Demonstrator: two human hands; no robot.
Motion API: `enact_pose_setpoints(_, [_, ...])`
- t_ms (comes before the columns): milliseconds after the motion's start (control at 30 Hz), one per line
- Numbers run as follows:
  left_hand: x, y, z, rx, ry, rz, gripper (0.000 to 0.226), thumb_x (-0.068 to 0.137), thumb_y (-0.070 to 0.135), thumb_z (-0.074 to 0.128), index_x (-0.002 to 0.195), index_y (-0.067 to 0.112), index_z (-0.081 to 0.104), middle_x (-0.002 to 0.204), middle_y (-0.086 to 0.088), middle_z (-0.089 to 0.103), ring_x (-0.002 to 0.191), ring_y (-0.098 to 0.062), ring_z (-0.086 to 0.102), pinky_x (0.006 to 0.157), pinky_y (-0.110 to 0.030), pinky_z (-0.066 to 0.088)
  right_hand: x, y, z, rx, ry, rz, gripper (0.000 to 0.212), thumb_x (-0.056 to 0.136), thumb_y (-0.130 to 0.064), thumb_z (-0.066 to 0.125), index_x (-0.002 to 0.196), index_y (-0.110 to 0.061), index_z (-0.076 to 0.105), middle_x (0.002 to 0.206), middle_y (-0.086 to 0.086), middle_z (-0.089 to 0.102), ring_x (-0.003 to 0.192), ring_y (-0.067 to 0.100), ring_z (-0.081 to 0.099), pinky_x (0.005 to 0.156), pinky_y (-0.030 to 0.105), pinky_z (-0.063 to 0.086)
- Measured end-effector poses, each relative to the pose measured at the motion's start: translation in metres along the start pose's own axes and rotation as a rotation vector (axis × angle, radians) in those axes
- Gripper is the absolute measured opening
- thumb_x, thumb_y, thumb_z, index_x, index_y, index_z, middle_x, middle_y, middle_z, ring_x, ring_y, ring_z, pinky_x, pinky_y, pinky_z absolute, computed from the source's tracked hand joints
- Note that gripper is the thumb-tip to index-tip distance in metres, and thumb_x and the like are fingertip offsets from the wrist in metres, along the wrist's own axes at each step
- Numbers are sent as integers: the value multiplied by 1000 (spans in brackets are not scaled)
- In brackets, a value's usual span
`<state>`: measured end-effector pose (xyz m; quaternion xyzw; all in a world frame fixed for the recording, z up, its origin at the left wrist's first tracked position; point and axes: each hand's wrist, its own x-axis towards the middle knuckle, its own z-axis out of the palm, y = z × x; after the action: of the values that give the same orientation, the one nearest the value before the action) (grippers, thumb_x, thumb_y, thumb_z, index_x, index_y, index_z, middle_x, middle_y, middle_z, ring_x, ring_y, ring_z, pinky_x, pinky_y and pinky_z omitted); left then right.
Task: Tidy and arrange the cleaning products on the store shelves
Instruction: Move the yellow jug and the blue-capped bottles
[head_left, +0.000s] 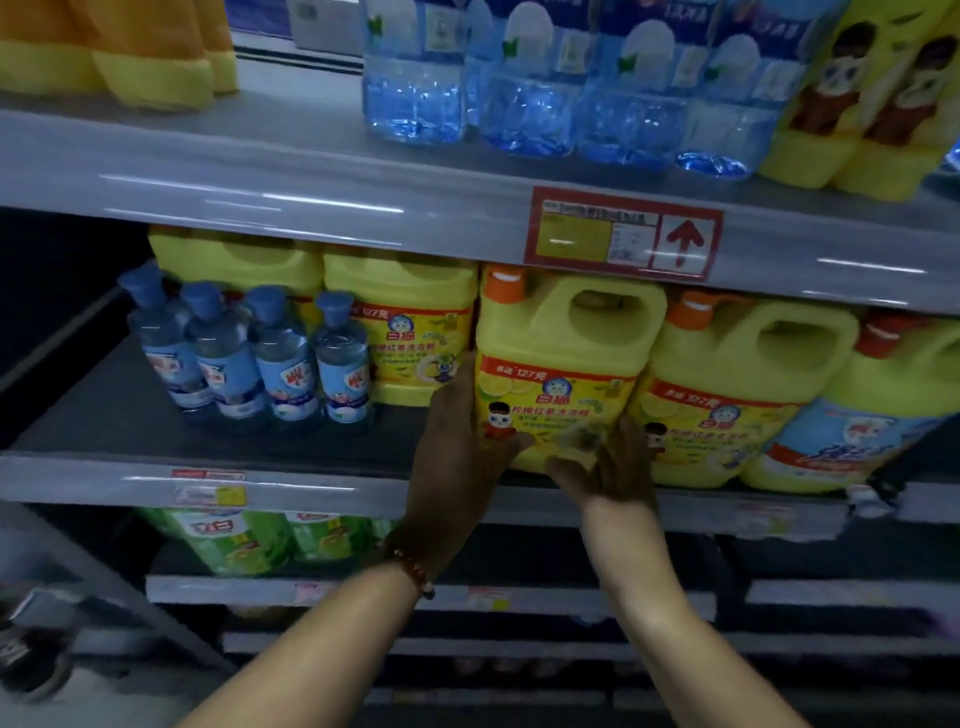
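the big yellow jug (563, 358) stands on the middle shelf (311, 483), at the front edge, upright. it has an orange cap (503, 283) and a handle hole near the top. another yellow jug (727, 395) stands just beside it on the right, touching or almost touching. more yellow jugs sit further back on the left, and four small blue bottles (254, 358) stand in a row well to the left.

the left hand (457, 441) lies flat on the jug's left side, with the thumb on the front low down. the right hand (608, 467) is spread open at the jug's bottom front corner, fingers pointing up. it is blurry, so i cannot tell if it is pressing or only close. the two hands look like they squeeze the jug between them.

the jug looks full, so it is likely heavy. the plastic is hard but smooth, and the label may be slippery. a good place to hold is the handle hole on top, or both sides down low. sliding it along the shelf should be easier than lifting it.
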<state>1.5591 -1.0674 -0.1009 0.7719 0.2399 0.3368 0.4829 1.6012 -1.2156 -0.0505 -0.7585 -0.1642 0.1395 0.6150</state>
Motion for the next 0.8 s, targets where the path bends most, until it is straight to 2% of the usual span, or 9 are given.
enact_pose_setpoints(67, [1, 0, 3, -44, -6, 4, 96, 72, 39, 83, 154, 39, 32, 141, 6, 52, 130, -16, 54, 100, -51, 53, -5, 8, 5, -34, -8, 35, 41, 87, -27, 77, 122, -31, 56, 130, 0, 60, 136, 26, 50, 111, 49, 43])
enact_pose_setpoints(167, [3, 7, 7, -34, 17, -51, 97, 70, 38, 82, 152, 41, 32, 140, 7, 50, 129, -15, 54, 99, -49, 53, -7, 9, 10, -95, -57, 13, 69, 88, -17, 76, 141, -40, 39, 157, -10, 38, 145, 6, 32, 119, 37, 33])
enact_pose_setpoints(267, [-1, 10, -4, 83, -40, 24, 95, 83, 34, 78, 159, 36, 20, 150, 5, 43, 135, -15, 48, 105, -45, 51, -7, 5, 12, -219, -136, 23, 80, 90, -20, 74, 155, -30, 30, 152, -21, 30, 134, -7, 24, 109, 18, 27])
enact_pose_setpoints(333, [-10, 9, -20, 267, -124, 144, 88, 95, 37, 66, 163, 28, 11, 158, 1, 37, 138, -17, 46, 108, -38, 48, -11, 6, 13, -337, -157, 22, 83, 90, -25, 74, 157, -33, 26, 150, -23, 27, 137, -4, 23, 109, 19, 26])
enact_pose_setpoints(467, [-32, 4, -70, 639, 38, 323, 67, 92, 45, 55, 152, 19, 43, 146, -8, 56, 127, -21, 47, 98, -36, 52, -24, -10, 26, -544, -306, -96, 80, 92, -30, 72, 154, -43, 23, 160, -23, 17, 147, -1, 16, 121, 27, 24])
enact_pose_setpoints(567, [-38, -4, -124, 783, 200, 407, 64, 91, 44, 53, 144, 9, 54, 129, -17, 63, 115, -30, 51, 94, -36, 49, -32, -42, 50, -775, -526, -76, 41, 97, -44, 60, 135, -39, 47, 143, -5, 49, 127, 11, 47, 113, 33, 40])
enact_pose_setpoints(633, [-32, -3, -160, 849, 243, 378, 64, 93, 40, 54, 147, 6, 51, 119, -22, 62, 104, -40, 57, 84, -44, 49, -30, -62, 75, -848, -587, -143, 42, 98, -47, 56, 137, -33, 48, 139, 1, 53, 119, 17, 50, 110, 35, 44])
enact_pose_setpoints(733, [-6, 15, -197, 930, 245, 258, 71, 94, 41, 55, 155, 8, 38, 121, -26, 60, 102, -46, 60, 80, -47, 51, -17, -81, 119, -787, -518, -509, 76, 98, -41, 59, 159, -37, 15, 168, -14, -1, 155, 11, 3, 125, 31, 15])
enact_pose_setpoints(800, [14, 28, -207, 942, 123, 114, 83, 96, 42, 60, 163, 22, 14, 142, -23, 51, 120, -45, 55, 90, -47, 49, -4, -90, 149, -762, -446, -618, 81, 98, -35, 61, 161, -31, 9, 168, -13, -8, 156, 11, -3, 126, 33, 13])
